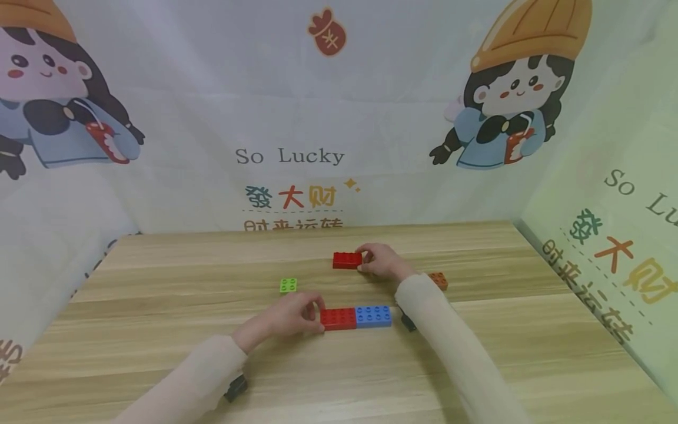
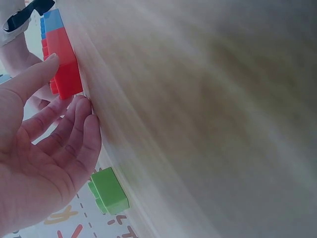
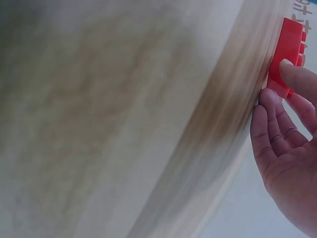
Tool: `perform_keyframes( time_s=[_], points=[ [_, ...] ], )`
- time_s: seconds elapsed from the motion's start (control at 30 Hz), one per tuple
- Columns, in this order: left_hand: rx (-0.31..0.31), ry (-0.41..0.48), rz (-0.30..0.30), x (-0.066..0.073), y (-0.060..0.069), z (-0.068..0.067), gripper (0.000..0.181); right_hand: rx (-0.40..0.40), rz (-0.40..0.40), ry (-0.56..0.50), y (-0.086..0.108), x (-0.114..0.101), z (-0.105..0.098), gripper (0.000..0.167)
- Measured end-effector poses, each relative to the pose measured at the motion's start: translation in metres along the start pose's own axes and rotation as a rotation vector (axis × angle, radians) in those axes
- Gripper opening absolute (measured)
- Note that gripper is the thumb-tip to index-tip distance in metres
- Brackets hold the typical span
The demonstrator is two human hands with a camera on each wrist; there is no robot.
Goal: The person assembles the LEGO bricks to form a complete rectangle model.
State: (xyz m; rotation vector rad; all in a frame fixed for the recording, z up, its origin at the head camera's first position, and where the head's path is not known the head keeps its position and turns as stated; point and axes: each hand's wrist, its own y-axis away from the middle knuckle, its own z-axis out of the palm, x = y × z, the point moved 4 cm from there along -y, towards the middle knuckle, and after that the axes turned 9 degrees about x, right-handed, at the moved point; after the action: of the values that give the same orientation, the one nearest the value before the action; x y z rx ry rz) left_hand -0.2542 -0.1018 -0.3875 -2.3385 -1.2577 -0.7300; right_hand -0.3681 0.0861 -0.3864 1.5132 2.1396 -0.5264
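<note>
In the head view a red toy building brick (image 1: 338, 318) lies on the table end to end with a blue brick (image 1: 373, 316). My left hand (image 1: 288, 313) pinches the left end of this red brick, its thumb on the near side; the left wrist view shows the thumb against the brick (image 2: 64, 67) and the other fingers bent beneath its end. Farther back is a second red brick (image 1: 346, 261). My right hand (image 1: 385, 261) holds its right end between thumb and fingers, also visible in the right wrist view on the red brick (image 3: 286, 47).
A small green brick (image 1: 288, 285) lies behind my left hand. An orange brick (image 1: 438, 281) is partly hidden by my right sleeve (image 1: 436, 324). Printed cloth (image 1: 392, 194) hangs behind the wooden table (image 1: 212, 253) and at its sides.
</note>
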Motion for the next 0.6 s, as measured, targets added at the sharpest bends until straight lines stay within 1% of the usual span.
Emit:
perform_keyframes(
  time_s=[0.1, 0.3, 0.6],
  points=[
    [0.002, 0.000, 0.006, 0.000, 0.001, 0.000, 0.026, 0.005, -0.006, -0.005, 0.001, 0.000, -0.001, 0.036],
    [0.004, 0.004, -0.004, 0.000, 0.000, 0.000, 0.026, 0.017, -0.029, -0.040, 0.003, 0.001, -0.004, 0.034],
    [0.008, -0.004, 0.006, 0.000, 0.000, 0.001, 0.026, 0.013, -0.104, -0.043, 0.012, 0.002, -0.011, 0.033]
  ],
)
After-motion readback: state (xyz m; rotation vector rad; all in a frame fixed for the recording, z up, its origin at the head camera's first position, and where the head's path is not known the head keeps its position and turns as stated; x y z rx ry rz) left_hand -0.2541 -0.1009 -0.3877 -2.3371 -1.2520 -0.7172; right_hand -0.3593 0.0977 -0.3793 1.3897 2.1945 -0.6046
